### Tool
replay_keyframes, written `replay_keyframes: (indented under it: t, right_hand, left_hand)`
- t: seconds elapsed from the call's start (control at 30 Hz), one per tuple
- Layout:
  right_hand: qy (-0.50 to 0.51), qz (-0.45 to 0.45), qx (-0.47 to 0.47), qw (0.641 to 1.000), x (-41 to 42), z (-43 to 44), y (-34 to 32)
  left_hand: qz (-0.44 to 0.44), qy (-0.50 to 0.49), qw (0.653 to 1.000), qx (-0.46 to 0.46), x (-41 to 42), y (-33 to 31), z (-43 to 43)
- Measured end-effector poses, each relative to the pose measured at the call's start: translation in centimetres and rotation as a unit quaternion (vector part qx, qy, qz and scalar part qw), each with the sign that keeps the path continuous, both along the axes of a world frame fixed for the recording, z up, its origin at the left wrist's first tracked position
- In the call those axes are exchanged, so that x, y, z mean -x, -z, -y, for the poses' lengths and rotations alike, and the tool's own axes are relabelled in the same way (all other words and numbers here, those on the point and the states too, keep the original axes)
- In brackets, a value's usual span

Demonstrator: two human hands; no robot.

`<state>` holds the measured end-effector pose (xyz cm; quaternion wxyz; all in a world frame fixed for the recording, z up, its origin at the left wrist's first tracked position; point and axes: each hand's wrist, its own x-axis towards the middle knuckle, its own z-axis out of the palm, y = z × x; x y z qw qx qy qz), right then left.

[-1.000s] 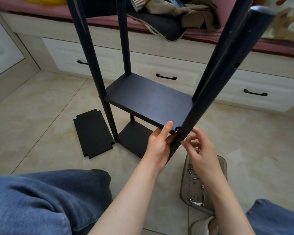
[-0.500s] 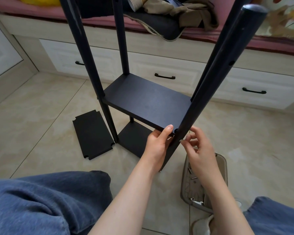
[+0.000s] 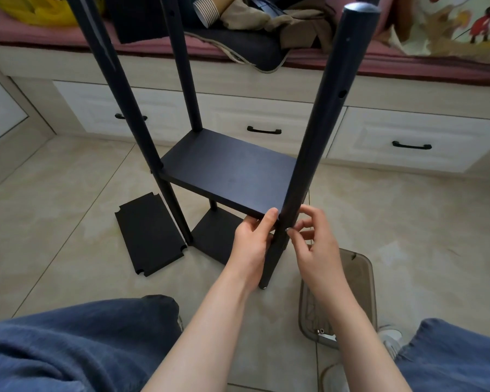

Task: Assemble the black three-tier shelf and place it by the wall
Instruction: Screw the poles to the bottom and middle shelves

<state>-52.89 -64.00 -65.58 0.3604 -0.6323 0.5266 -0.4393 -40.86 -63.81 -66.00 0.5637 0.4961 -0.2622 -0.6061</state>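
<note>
Far left of the near post (image 3: 317,131), a loose board (image 3: 150,236) lies flat on the floor (image 3: 54,199). It is a matte black rectangle with notched corners. Its right edge comes close to the shelf (image 3: 194,114) without touching it, and open tile spreads away on its other side. The floor is glossy beige tile with thin grout lines.

The half-built shelf stands upright left of and behind the near post. It has round black posts, a flat matte middle board (image 3: 229,174) and a bottom board (image 3: 215,236) low beneath it. Further behind, white drawers (image 3: 266,114) with black handles run under a pink-cushioned bed (image 3: 408,63) heaped with clothes. A strip of bare tile separates the drawers from the shelf.

The left hand (image 3: 252,241) is just left of the near post, and its grip holds the middle board's near corner, thumb on top and fingers beneath. The post itself is smooth with a rounded cap and has round holes in its side. It leans slightly, foot on the tile.

Just right of the post, the right hand (image 3: 317,247) keeps a narrow grip, thumb and forefinger pinching a small silvery piece against the post; it is too small to identify. Below that hand sits a smoky see-through tray (image 3: 362,267) with rounded corners, holding small metal parts. Open tile lies to the right of it.
</note>
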Motion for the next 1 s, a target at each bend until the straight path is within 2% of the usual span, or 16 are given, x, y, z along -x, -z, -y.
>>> replay_keyframes:
  t: [0.1, 0.23, 0.33, 0.4, 0.47, 0.53, 0.6, 0.63, 0.67, 0.83, 1.0]
  right_hand:
    - [-0.015, -0.002, -0.022, 1.000, 0.3, 0.3, -0.1]
    - [-0.058, 0.082, -0.090, 0.991, 1.4, 1.0, -0.8]
    - [-0.064, 0.133, -0.105, 0.983, 1.9, 1.4, -1.4]
    - [-0.059, 0.131, -0.123, 0.982, 2.0, 1.6, -1.7]
    - [-0.061, 0.125, -0.139, 0.980, 2.0, 1.9, -1.8]
    - [-0.064, 0.126, -0.151, 0.978, 2.1, 2.2, -1.9]
    - [-0.070, 0.136, -0.159, 0.975, 2.3, 2.3, -1.8]
    - [-0.075, 0.143, -0.161, 0.974, 2.5, 2.4, -1.7]
    - [-0.079, 0.150, -0.163, 0.972, 2.5, 2.4, -1.6]
    - [-0.076, 0.163, -0.172, 0.969, 2.9, 2.8, -1.3]
    - [-0.062, 0.150, -0.187, 0.969, 2.9, 3.2, -1.0]
  left_hand:
    - [-0.002, -0.013, 1.000, -0.013, -0.1, 0.0, 0.1]
    - [0.033, -0.036, 0.998, -0.044, -0.3, -0.3, 0.3]
    - [0.102, -0.073, 0.989, -0.077, -0.4, -0.8, 0.6]
    - [0.164, -0.116, 0.975, -0.091, -0.1, -0.9, 0.4]
    - [0.239, -0.167, 0.954, -0.064, 0.1, -1.1, -0.5]
    - [0.393, -0.184, 0.900, 0.030, -0.4, -0.8, -1.6]
    - [0.588, -0.097, 0.790, 0.145, -0.9, -0.7, -1.9]
    - [0.644, -0.041, 0.742, 0.181, -1.1, -0.6, -1.8]
    - [0.662, 0.005, 0.723, 0.196, -1.3, -0.7, -1.6]
    - [0.599, 0.093, 0.757, 0.243, -2.4, -2.2, -0.1]
    - [0.589, 0.124, 0.758, 0.253, -2.8, -3.3, 1.3]
